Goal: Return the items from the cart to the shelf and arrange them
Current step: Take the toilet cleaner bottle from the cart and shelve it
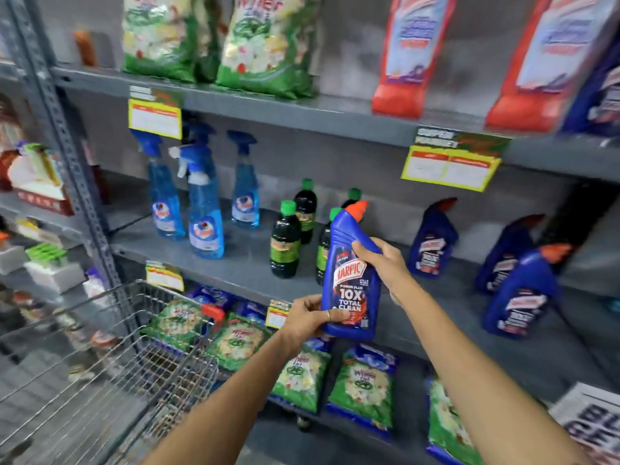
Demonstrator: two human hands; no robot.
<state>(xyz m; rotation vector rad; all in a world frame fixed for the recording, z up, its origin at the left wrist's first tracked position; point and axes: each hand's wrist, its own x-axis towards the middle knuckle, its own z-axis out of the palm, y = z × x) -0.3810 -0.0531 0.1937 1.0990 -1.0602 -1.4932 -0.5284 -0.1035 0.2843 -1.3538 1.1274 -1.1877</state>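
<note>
I hold a blue Harpic bottle (349, 280) with a red cap upright in front of the middle grey shelf (241, 263). My left hand (310, 318) grips its base from the left. Around its shoulder, from the right, closes my right hand (382, 263). Three matching blue Harpic bottles (432, 239) (506, 253) (523, 293) stand on that shelf to the right. At the lower left stands the wire cart (110, 364); I cannot tell what lies in it.
Blue spray bottles (204, 209) and dark green-capped bottles (285, 239) stand on the middle shelf, left of the held bottle. Green detergent bags (235, 340) fill the shelf below and the one above. Red refill pouches (409, 55) stand top right. Yellow price tags (449, 167) hang from shelf edges.
</note>
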